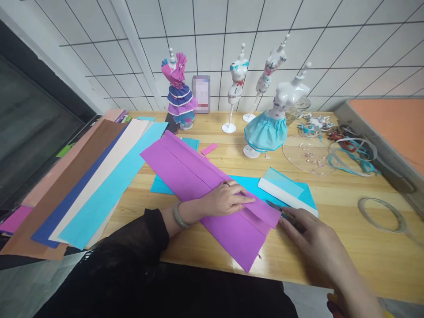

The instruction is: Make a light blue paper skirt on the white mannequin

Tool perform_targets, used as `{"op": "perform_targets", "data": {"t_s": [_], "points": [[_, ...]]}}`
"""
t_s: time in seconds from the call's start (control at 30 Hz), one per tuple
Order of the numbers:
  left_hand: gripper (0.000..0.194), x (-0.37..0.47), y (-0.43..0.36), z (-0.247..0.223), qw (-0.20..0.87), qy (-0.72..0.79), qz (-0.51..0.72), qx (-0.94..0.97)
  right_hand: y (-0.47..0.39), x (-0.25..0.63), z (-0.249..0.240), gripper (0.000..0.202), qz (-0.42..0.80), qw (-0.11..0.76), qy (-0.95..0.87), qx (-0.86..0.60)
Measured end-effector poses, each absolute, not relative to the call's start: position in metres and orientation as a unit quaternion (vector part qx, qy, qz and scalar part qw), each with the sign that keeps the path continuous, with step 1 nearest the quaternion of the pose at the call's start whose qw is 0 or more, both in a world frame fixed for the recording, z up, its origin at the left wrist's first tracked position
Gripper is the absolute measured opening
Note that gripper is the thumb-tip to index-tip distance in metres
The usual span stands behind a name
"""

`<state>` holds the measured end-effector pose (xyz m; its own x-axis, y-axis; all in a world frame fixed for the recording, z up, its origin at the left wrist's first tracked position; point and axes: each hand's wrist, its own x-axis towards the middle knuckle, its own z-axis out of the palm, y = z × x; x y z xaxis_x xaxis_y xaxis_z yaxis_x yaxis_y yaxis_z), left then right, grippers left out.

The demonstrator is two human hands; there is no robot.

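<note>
A long purple sheet of crepe-like paper [192,176] lies slantwise across the table, with a folded strip along its far edge. My left hand [228,198] rests on it, fingers stretched out and pressing the fold down. At the sheet's right end, my right hand [314,234] is closed around dark, pointed scissors [288,215]; their tip is by the purple edge, and most of the handle is hidden in the hand. Under and beyond the purple sheet lies blue paper [248,182]. A partly unrolled light blue piece with a white roll [285,196] sits on top.
Brown [102,137], dark blue, cream and light blue [115,176] sheets are stacked at left. Small mannequins stand at the back, one in a layered dress [180,99], one in a turquoise skirt [266,130]. A clear disc [308,154], ribbons [357,154] and a ring-shaped coil [364,216] lie right.
</note>
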<state>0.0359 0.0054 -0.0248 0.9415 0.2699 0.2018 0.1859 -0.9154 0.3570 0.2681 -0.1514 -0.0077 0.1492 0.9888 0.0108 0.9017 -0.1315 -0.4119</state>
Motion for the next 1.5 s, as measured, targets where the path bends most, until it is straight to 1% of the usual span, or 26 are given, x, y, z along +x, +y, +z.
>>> {"op": "perform_targets", "data": {"t_s": [0.3, 0.5, 0.63, 0.9, 1.27, 1.5], "points": [[0.033, 0.033, 0.005, -0.024, 0.16, 0.106, 0.127, 0.973, -0.15, 0.262, -0.016, 0.039, 0.133, 0.196, -0.644, -0.727], [0.034, 0.032, 0.004, -0.025, 0.131, 0.084, 0.127, 0.98, -0.152, 0.265, -0.019, 0.037, 0.125, 0.209, -0.657, -0.713], [0.034, 0.033, 0.003, -0.026, 0.097, 0.077, 0.124, 0.984, -0.153, 0.265, -0.019, 0.038, 0.116, 0.197, -0.666, -0.71], [0.031, 0.033, 0.002, -0.031, 0.057, 0.073, 0.152, 0.984, -0.155, 0.265, -0.02, 0.04, 0.048, 0.179, -0.683, -0.706], [0.031, 0.033, 0.003, -0.03, 0.065, 0.073, 0.141, 0.985, -0.156, 0.265, -0.021, 0.036, 0.004, 0.177, -0.706, -0.686], [0.032, 0.032, 0.002, -0.031, 0.073, 0.078, 0.137, 0.985, -0.156, 0.267, -0.026, 0.035, 0.019, 0.191, -0.702, -0.685]]}}
